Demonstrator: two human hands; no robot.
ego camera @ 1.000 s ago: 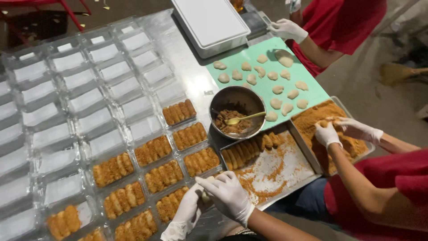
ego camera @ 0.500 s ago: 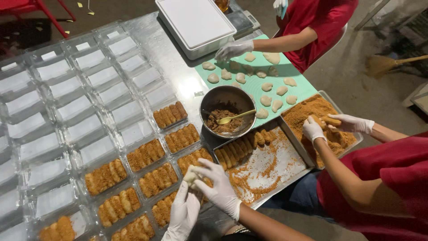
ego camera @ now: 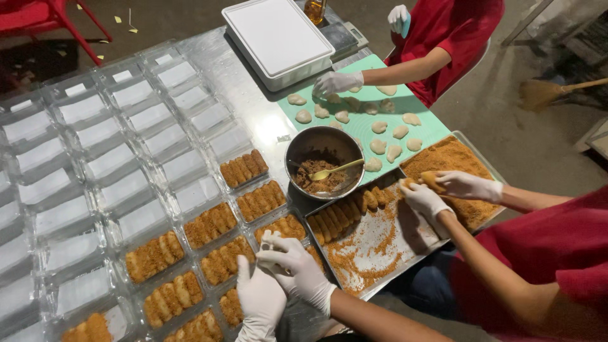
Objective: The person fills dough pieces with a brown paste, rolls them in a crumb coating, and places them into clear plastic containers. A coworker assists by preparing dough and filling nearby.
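My two white-gloved hands meet at the bottom centre over clear plastic trays of breaded rolls [ego camera: 212, 226]. My right hand [ego camera: 296, 269] lies over a partly hidden tray [ego camera: 286, 227], its fingers curled at the tray's near edge. Just below it is my left hand [ego camera: 259, 304], back up, its fingertips tucked under the right. What the fingers grip is hidden. Right of my hands, a metal tray [ego camera: 364, 250] dusted with crumbs carries a row of breaded rolls [ego camera: 345, 212].
Empty clear trays [ego camera: 95, 158] cover the steel table on the left. A metal bowl of brown filling with a yellow spoon [ego camera: 324, 163] stands mid-table. Two people in red work at a crumb tray [ego camera: 453, 168] and a green board of dough pieces [ego camera: 364, 117]. A white tub [ego camera: 277, 38] stands at the back.
The view has shifted, so everything sits lower and further right. The breaded roll seen between my hands half a second ago is out of sight now. The far person's gloved hand reached onto the green board.
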